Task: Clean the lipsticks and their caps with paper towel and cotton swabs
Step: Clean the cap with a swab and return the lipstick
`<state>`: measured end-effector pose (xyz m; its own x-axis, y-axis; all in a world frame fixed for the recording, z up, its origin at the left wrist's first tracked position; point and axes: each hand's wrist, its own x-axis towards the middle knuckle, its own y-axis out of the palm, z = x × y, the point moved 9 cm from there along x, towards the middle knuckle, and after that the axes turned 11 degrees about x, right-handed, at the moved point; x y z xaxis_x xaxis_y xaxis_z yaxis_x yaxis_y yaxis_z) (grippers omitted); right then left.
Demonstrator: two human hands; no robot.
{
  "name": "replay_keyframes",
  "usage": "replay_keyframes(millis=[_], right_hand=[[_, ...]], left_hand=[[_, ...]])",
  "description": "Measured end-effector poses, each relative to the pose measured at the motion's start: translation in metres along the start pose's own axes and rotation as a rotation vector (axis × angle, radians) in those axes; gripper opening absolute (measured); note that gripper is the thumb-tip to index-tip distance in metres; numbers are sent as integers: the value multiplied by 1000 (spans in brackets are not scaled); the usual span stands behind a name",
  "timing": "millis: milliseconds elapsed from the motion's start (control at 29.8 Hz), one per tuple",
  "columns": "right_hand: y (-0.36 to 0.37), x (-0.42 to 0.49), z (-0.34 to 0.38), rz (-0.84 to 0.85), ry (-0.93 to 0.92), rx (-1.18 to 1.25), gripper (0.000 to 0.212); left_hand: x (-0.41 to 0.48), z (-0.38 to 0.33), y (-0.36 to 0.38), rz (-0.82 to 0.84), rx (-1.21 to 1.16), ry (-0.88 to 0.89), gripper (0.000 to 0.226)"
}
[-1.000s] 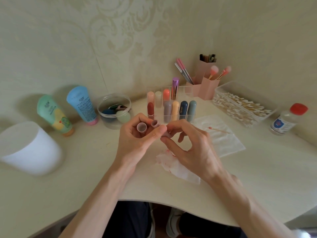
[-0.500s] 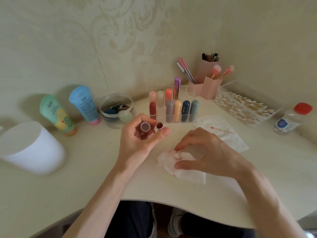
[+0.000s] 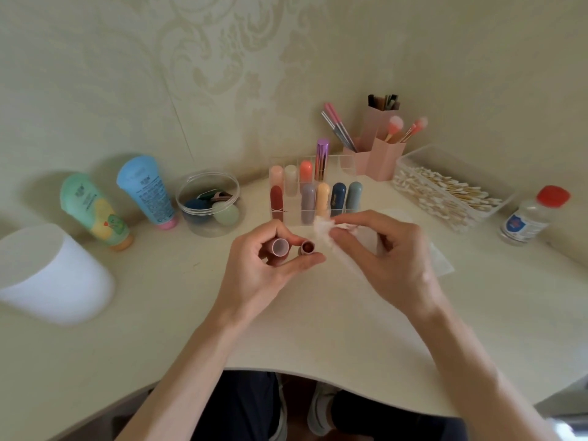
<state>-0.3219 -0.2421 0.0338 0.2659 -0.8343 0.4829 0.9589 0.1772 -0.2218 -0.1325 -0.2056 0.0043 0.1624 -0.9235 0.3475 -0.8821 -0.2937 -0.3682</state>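
Lipstick [image 3: 307, 248] between left fingers [image 3: 286, 231]

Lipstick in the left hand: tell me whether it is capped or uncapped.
Uncapped. The lipstick shows its bare reddish tip; the cap sits beside it, hollow mouth showing, both in the left hand.

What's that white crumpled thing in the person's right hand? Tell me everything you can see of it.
A paper towel, white, thin and soft-looking, crumpled into a loose wad. The right hand pinches it between thumb and fingertips; a ragged corner pokes out past them and the rest trails under the palm. It sits just right of the open lipstick held in the left hand, apparently not touching it.
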Motion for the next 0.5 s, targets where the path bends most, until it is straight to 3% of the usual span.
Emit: replay_keyframes(millis=[134,369,503], right_hand=[[14,-1,-12,76,98,128,15],[22,-3,-11,185,89,122,9],[21,-2,-12,157,108,157,9]], left_hand=[[0,3,-1,-25,15,-10,29],[-1,5,0,-1,53,25,29],[-1,5,1,19,2,31,26]])
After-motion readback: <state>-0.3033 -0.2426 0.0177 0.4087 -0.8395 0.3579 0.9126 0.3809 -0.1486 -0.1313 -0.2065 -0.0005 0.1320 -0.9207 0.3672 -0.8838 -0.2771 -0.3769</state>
